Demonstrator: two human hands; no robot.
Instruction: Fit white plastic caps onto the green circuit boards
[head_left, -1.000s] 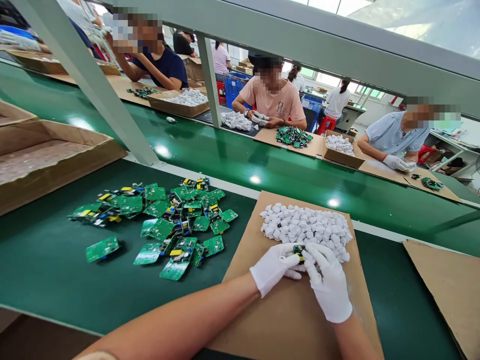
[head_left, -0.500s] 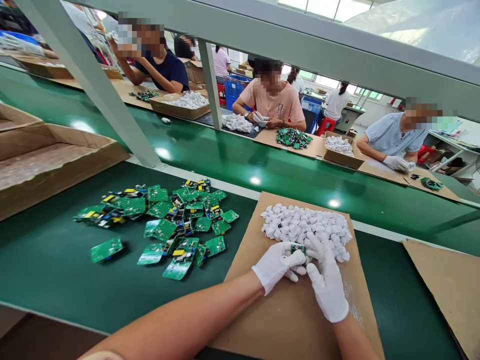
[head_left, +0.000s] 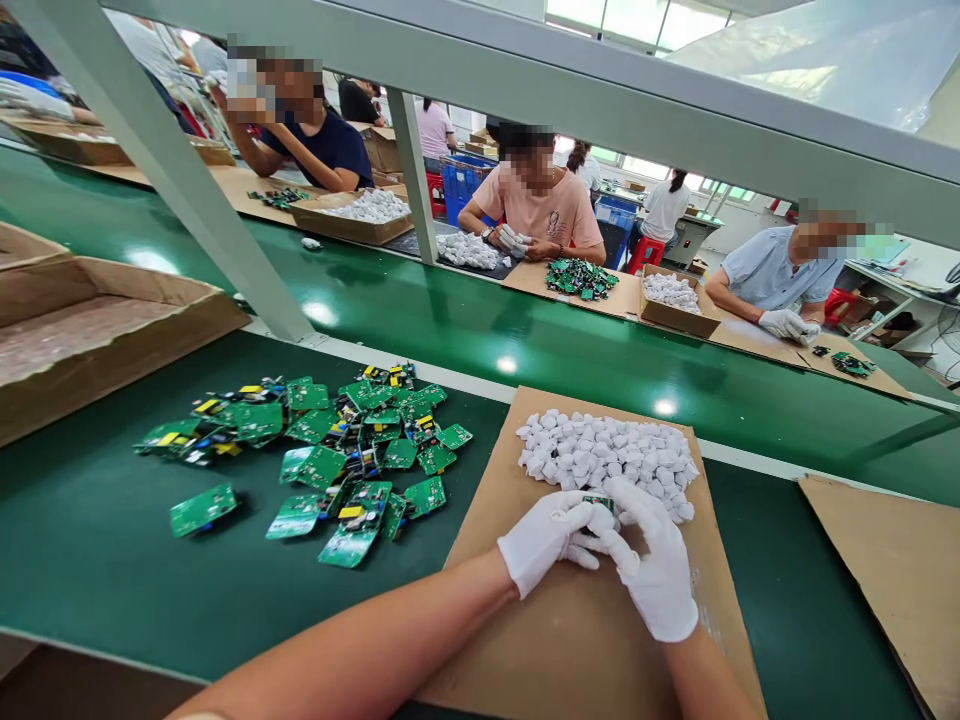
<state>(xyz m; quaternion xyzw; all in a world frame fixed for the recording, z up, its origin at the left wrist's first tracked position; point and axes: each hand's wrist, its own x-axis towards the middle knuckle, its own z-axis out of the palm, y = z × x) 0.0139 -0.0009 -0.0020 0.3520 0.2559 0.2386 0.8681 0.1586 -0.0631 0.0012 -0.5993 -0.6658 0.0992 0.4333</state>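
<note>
A small green circuit board [head_left: 598, 503] is pinched in the white-gloved fingers of my left hand [head_left: 551, 535], just in front of a heap of small white lumps [head_left: 607, 450]. From the other side my right hand [head_left: 652, 560], gloved too, closes its fingertips on the board's right edge. Most of the board is covered by the fingers. Both hands are above a cardboard sheet [head_left: 570, 640], on which the heap lies. To the left, a loose pile of green circuit boards [head_left: 307, 425] with yellow and black components is spread over the dark green bench.
Cardboard trays [head_left: 112, 340] stand at the left. A slanting metal post [head_left: 195, 190] rises from the bench's back edge. Behind runs a green conveyor belt [head_left: 420, 320], with co-workers seated beyond it. Another cardboard sheet [head_left: 892, 560] lies at the right.
My right hand's fingers have come in from beside the board onto its edge. My left hand keeps hold of the circuit board. The whole view has shifted slightly.
</note>
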